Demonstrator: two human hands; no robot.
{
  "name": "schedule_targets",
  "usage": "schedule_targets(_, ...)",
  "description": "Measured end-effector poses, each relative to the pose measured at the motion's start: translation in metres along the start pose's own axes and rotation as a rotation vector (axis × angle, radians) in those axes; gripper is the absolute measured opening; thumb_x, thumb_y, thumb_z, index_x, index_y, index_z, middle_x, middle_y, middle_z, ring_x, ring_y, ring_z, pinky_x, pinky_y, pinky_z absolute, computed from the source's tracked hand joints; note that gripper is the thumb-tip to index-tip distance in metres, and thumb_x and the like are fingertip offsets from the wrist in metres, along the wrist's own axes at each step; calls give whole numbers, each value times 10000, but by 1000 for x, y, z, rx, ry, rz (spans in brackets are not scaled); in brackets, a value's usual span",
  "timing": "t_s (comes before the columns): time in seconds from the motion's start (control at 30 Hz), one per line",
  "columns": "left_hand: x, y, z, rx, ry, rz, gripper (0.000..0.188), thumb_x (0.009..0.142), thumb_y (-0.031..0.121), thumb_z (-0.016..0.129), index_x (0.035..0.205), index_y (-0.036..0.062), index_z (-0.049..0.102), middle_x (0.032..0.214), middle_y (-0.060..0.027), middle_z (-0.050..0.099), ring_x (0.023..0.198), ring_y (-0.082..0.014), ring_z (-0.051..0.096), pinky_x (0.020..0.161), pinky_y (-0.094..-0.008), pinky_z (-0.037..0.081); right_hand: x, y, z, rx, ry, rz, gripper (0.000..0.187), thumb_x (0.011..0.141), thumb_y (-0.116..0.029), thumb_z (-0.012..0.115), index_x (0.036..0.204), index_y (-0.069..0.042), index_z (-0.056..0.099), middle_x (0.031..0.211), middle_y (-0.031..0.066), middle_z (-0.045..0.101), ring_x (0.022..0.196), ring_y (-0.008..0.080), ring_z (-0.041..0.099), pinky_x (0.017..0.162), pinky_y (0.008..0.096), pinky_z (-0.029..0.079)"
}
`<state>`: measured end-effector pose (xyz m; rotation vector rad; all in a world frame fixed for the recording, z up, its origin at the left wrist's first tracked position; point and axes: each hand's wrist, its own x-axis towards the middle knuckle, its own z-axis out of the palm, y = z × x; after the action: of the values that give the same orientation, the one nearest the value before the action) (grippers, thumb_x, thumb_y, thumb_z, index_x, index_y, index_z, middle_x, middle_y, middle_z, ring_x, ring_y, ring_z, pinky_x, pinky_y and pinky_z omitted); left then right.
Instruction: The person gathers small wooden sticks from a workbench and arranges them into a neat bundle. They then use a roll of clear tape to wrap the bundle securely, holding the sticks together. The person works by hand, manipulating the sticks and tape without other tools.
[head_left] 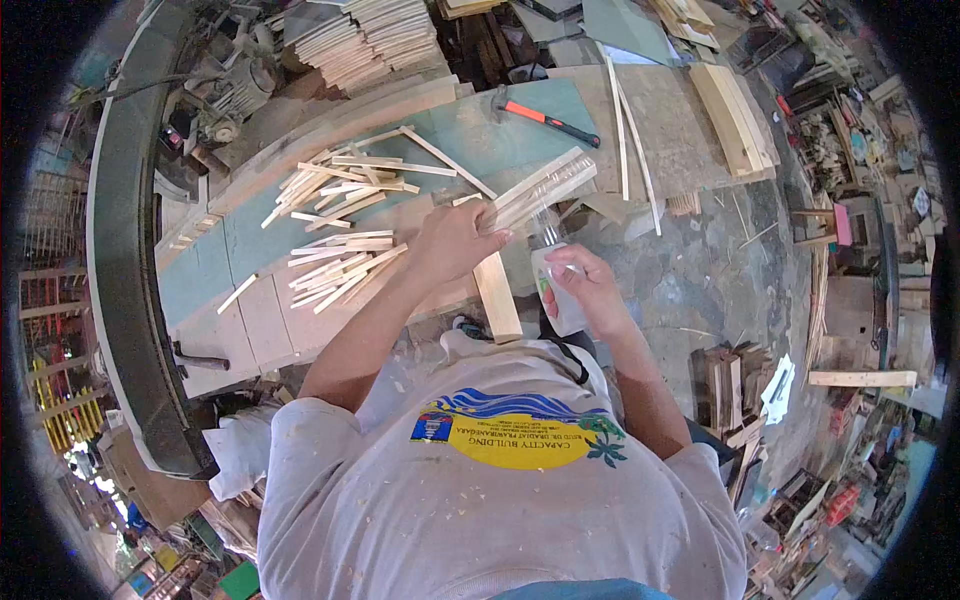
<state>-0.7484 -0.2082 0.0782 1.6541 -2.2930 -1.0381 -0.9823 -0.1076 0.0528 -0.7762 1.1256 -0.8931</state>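
My left hand (455, 240) is closed around the near end of a pale wooden piece (560, 180), which slants up to the right; its surface is blurred by motion. In my right hand (592, 285) is a white bottle-like container (565, 308) with red and green print, gripped near its top. Its narrow, shiny tip reaches up close to the underside of the wooden piece; whether they touch I cannot tell. Below my left hand a short wooden board (496, 298) points toward me. Many thin wooden sticks (345, 270) lie loosely piled left of my left hand.
A hammer (548, 122) with an orange and black handle lies on the green-grey work surface (450, 125) beyond my hands. Long thin strips (630, 140) and thick boards (732, 120) lie at the far right. Stacked slats (370, 45) stand at the back. A long dark beam (130, 240) borders the left.
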Motion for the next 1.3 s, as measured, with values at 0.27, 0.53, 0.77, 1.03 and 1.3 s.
schedule_targets(0.27,-36,15,24,-921,-518,-75,445,959,459,665,978,15,642,767,-54,655,565,-106,616,504,-266,499,-5,-5,-20,-23,-149,-55,224,1013,-207,631,1107,-4,635,923,77,668,775,167,672,652,304,570)
schedule_targets(0.53,-47,-14,54,-1427,-739,-31,595,940,588,640,1104,15,623,832,-100,694,613,-151,672,505,-262,539,-4,-20,-47,-200,-231,-134,285,924,-272,745,1029,-16,680,919,32,666,931,97,616,879,277,486)
schedule_targets(0.77,-55,-4,48,-1513,-878,-22,706,920,664,600,1144,-6,617,858,-132,701,630,-179,693,532,-285,570,-1,-50,-17,124,30,-368,512,847,-287,820,1226,-14,610,1061,74,673,964,183,658,884,342,539)
schedule_targets(1.03,-38,21,12,-544,-293,113,627,933,431,684,1340,-28,554,1075,-166,728,991,-315,713,824,-369,555,3,-66,-5,107,345,-244,245,883,-196,776,1032,-27,680,928,40,699,775,114,656,656,270,510)
schedule_targets(1.3,-33,41,48,124,267,104,483,828,405,781,1026,26,558,925,-177,683,821,-386,687,718,-500,532,7,-81,2,-285,382,-340,409,883,-300,781,1102,11,629,942,84,690,774,143,633,675,316,505)
